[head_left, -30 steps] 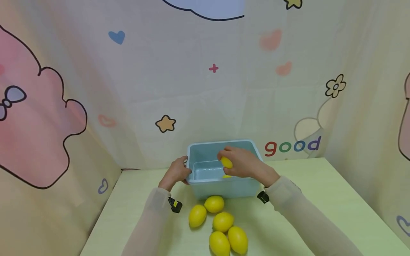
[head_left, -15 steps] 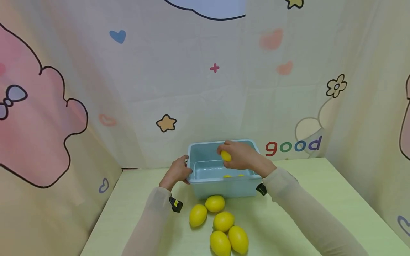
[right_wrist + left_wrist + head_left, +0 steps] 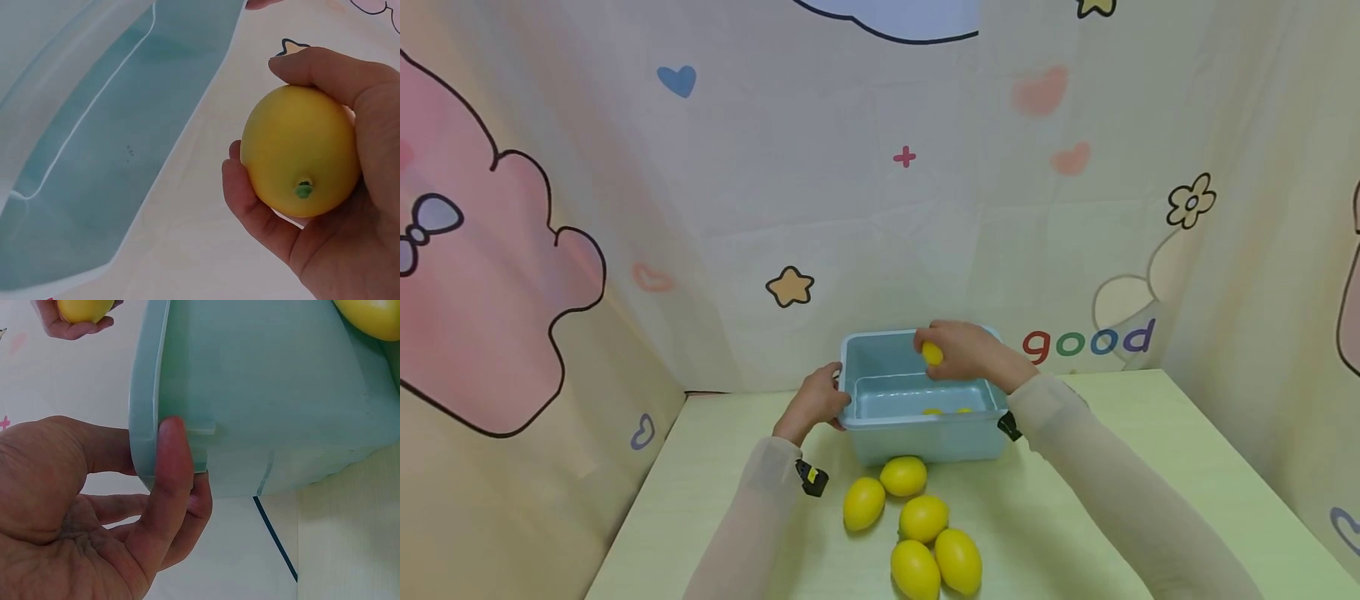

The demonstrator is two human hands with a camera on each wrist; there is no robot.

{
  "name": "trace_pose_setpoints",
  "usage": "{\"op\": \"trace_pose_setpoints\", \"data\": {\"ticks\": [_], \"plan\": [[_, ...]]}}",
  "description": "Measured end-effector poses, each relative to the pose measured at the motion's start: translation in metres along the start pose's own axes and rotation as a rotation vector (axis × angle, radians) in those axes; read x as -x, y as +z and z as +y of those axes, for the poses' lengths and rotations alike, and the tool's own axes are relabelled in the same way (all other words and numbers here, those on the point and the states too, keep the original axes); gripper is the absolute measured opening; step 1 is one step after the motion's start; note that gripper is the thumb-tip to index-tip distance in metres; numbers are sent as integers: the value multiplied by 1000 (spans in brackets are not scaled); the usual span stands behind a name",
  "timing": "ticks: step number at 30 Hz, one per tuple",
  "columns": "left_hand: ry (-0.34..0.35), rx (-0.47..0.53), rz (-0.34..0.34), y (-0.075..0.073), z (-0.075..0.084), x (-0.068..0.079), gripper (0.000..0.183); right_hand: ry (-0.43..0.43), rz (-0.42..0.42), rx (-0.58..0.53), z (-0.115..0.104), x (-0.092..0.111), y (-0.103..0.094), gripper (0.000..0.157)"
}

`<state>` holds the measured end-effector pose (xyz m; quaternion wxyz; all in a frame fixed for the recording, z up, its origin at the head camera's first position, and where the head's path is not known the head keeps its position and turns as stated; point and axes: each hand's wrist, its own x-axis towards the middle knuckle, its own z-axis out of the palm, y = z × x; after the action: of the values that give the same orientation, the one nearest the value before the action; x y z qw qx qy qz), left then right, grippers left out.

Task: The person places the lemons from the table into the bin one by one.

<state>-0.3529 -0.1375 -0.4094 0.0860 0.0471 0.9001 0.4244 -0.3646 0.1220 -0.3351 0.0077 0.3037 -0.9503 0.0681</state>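
Note:
A light blue plastic bin (image 3: 925, 442) stands at the back of the table. My left hand (image 3: 812, 402) grips the bin's left rim, its fingers curled over the edge in the left wrist view. Above the bin's right half, my right hand (image 3: 966, 354) holds a yellow lemon (image 3: 300, 150) between thumb and fingers; the green stem nub shows in the right wrist view. Inside the bin, bits of two lemons (image 3: 932, 412) peek above the front wall, which hides the rest of them. In front of the bin lie several more lemons (image 3: 923, 518) in a loose cluster.
The pale green table (image 3: 700, 483) runs up to a patterned cloth backdrop (image 3: 820, 208) close behind the bin. Cloth also hangs at both sides. A small black wrist camera (image 3: 812, 477) sits on the left sleeve, and another (image 3: 1009, 427) on the right.
My right hand has risen with the lemon from inside the bin to about its back rim. A second lemon inside has come into sight. My left hand has stayed on the rim.

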Motion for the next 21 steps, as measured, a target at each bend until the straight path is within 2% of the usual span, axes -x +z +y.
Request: {"op": "trace_pose_setpoints", "data": {"ticks": [9,15,21], "plan": [[3,-3,10,-1,-2,1,67,29,-26,-57,11,-24,-3,32],[8,4,8,0,-2,0,68,75,-100,-49,14,-29,-1,31],[7,-2,12,1,-1,-1,67,173,-209,-137,13,-29,-1,33]]}}
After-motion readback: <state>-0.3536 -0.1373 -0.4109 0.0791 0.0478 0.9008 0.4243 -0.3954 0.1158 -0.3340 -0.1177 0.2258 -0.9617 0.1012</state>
